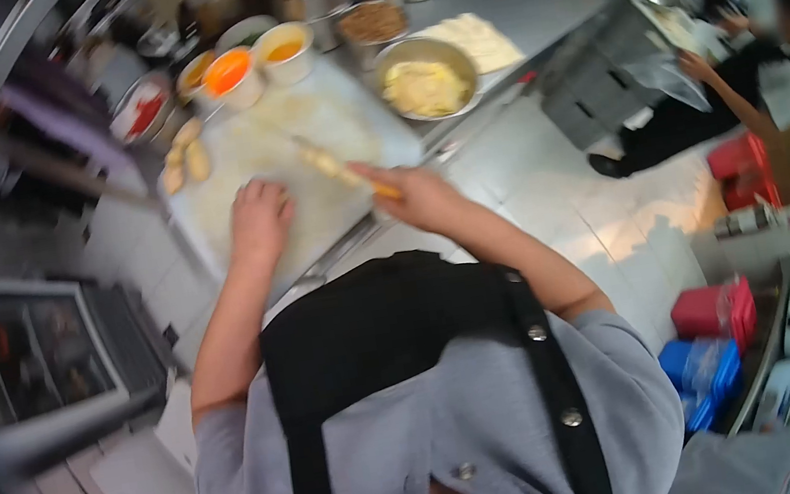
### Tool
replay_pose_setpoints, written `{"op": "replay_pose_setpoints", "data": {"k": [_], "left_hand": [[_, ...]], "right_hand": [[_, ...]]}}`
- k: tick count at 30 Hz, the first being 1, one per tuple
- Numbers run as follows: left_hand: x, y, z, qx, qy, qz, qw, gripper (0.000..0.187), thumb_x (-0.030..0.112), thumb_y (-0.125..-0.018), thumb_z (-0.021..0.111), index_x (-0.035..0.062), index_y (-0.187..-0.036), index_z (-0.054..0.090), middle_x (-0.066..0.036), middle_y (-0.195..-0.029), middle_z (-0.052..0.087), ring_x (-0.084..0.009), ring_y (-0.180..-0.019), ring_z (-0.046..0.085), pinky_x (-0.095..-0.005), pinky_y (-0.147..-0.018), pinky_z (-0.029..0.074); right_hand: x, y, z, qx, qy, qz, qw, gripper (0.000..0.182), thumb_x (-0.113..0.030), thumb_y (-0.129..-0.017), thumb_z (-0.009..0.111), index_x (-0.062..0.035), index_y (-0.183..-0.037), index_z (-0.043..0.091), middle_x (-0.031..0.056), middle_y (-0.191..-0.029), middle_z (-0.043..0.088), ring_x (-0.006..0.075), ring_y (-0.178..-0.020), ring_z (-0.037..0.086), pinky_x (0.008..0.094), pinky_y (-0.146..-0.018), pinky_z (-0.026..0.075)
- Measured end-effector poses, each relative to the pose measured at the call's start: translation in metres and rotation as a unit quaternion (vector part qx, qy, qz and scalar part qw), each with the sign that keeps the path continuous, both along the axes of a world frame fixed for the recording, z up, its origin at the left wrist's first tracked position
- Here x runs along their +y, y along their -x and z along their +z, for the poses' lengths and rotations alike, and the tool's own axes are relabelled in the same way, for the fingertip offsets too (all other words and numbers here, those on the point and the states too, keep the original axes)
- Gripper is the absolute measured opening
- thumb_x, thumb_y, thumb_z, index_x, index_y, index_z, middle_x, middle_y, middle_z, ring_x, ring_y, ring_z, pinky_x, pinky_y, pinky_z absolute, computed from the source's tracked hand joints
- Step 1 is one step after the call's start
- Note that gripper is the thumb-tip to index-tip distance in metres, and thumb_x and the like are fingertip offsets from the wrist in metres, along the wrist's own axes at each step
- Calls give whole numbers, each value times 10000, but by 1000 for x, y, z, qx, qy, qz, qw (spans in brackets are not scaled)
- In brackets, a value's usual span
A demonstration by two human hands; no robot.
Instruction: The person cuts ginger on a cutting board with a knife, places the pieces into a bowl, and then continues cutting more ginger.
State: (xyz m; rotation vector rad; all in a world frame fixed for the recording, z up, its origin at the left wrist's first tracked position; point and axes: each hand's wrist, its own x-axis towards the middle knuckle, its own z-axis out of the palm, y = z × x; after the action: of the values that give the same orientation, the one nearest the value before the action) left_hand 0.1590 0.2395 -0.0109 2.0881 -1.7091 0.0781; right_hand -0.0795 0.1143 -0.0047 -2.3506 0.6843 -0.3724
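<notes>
Looks like smooth, pale plastic in the board (319, 209) beneath the left hand (260, 217); gleams as smooth metal in the bowl (470, 77) beyond the right hand (416, 199); appears as matt cloth in the black apron (376, 330) below both

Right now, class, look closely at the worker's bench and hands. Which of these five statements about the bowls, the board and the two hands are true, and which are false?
1. The metal bowl holds pale yellow food. True.
2. The left hand is inside that bowl. False: it is at the board.
3. The right hand grips an orange handle. True.
4. The orange-filled bowl is on the floor. False: it stands near the board's far edge.
5. Pale pieces lie at the board's left side. True.
</notes>
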Motion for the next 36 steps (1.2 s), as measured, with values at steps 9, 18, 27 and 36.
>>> {"op": "replay_pose_setpoints", "data": {"k": [9, 18, 27, 36], "left_hand": [[-26, 40, 28, -67, 41, -203, 976, 551, 46, -724, 617, 67, -1263, 506, -98, -1364, 473, -280, -1328, 372, -491, -1113, 259], [-50, 6, -14, 5, -19, -199, 980, 615, -65, -704, 533, 69, -1300, 465, -105, -1358, 482, -266, -1318, 398, -461, -1129, 268], [-64, 34, 13, 55, 79, -238, 966, 566, -76, -692, 539, 47, -1244, 510, -124, -1292, 526, -292, -1230, 479, -420, -1061, 376], [-63, 36, 5, 65, 38, -314, 947, 375, -39, -750, 583, 57, -1112, 582, -94, -1157, 589, -281, -1082, 546, -379, -935, 456]], "right_hand": [[16, 11, 33, 79, 163, -37, 983, 475, -187, -811, 637, -293, -1270, 568, 86, -792, 572, 266, -699, 627, 381, -607, 510], [13, 71, 53, 117, 153, -52, 980, 438, -177, -794, 660, -291, -1212, 604, 59, -752, 565, 237, -659, 621, 366, -590, 508], [4, 83, 58, 127, 172, -54, 975, 405, -149, -775, 683, -231, -1169, 639, 55, -753, 581, 255, -661, 615, 369, -590, 500], [-2, 63, 51, 88, 231, -15, 969, 373, -159, -782, 666, -209, -1151, 635, 53, -741, 576, 251, -632, 614, 371, -561, 505]]}}
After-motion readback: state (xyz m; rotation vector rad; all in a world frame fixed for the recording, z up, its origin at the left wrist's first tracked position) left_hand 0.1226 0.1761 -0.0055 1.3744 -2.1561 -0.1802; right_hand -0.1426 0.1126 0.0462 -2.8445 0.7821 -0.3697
